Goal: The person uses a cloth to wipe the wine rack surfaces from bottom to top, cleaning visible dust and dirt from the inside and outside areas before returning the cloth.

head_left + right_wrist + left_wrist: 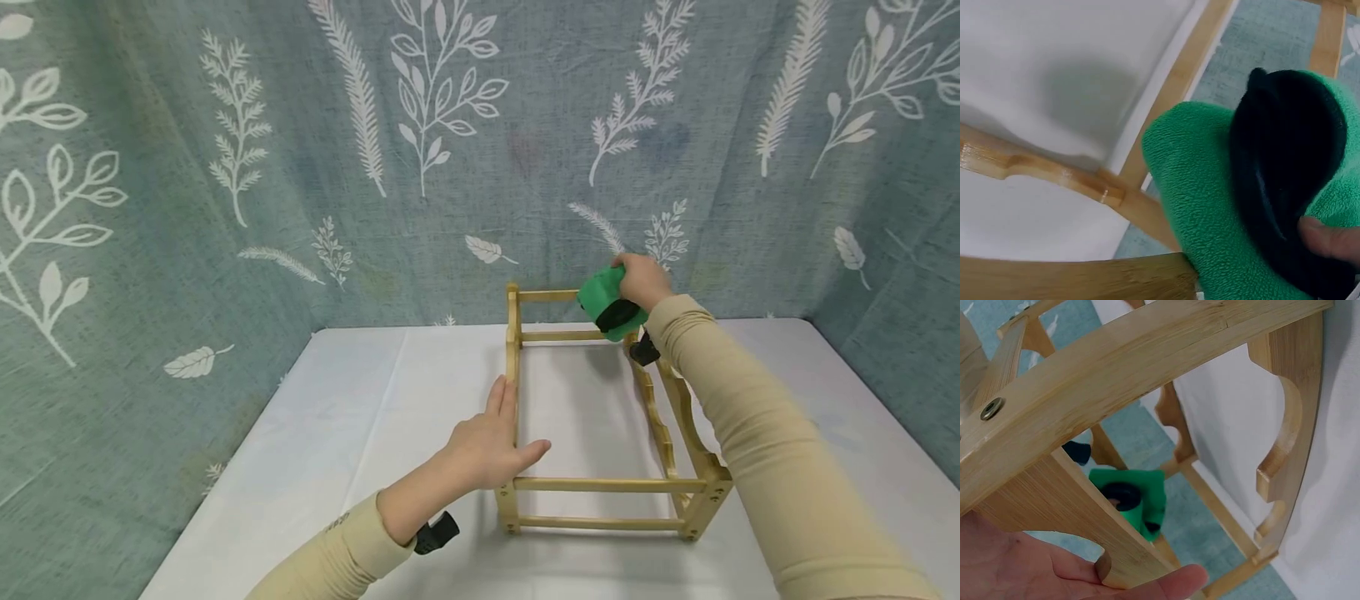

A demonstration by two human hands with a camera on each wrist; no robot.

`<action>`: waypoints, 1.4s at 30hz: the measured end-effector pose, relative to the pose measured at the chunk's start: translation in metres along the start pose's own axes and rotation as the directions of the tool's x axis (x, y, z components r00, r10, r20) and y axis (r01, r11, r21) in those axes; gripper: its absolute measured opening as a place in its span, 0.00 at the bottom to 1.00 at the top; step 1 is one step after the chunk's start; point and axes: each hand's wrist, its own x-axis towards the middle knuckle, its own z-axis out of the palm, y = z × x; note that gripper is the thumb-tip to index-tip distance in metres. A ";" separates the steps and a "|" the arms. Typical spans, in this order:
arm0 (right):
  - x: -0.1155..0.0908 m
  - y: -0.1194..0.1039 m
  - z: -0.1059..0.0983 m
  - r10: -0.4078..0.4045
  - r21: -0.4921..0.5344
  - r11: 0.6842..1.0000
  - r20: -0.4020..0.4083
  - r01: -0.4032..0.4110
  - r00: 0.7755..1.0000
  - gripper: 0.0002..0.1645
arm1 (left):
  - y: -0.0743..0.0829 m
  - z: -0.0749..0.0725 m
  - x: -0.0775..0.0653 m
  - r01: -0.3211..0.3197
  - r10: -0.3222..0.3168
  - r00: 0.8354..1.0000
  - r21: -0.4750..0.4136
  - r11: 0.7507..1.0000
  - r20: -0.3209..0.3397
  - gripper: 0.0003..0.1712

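Note:
A wooden rack (607, 485) with scalloped side rails stands on the white-covered table. My left hand (483, 450) rests on its near left side, fingers straight and thumb stretched inward; in the left wrist view the palm (1016, 562) lies against the wood. At the far right corner of the rack, my right hand (643, 282) grips a green terry-cloth pad (600, 292) with a black band. The right wrist view shows the pad (1191, 169) against a rail end, with the thumb (1329, 240) on the black band (1254, 181). Most of the right hand's fingers are hidden there.
A grey-green curtain (420, 250) with white leaf prints hangs behind the table and at both sides. The white tabletop (360, 417) spreads left of the rack and also shows between its rails. Each wrist carries a small black camera (437, 533).

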 end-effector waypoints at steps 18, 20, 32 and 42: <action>-0.050 0.046 -0.062 -0.003 0.311 0.950 0.029 -0.006 1.000 0.41 | 0.002 0.000 0.001 -0.008 0.007 1.000 -0.038 0.999 -0.003 0.53; -0.066 0.058 -0.065 0.011 0.384 0.923 -0.004 -0.009 1.000 0.43 | 0.002 0.000 0.001 -0.009 0.008 1.000 -0.041 0.999 -0.006 0.53; -0.152 0.146 -0.035 0.136 0.570 0.813 0.013 -0.119 0.991 0.48 | 0.000 0.001 -0.001 -0.008 0.008 1.000 -0.064 0.998 0.002 0.52; -0.190 0.195 0.024 0.166 0.525 0.819 0.173 -0.233 0.971 0.54 | -0.001 0.003 -0.003 -0.007 0.007 1.000 -0.070 0.998 -0.003 0.52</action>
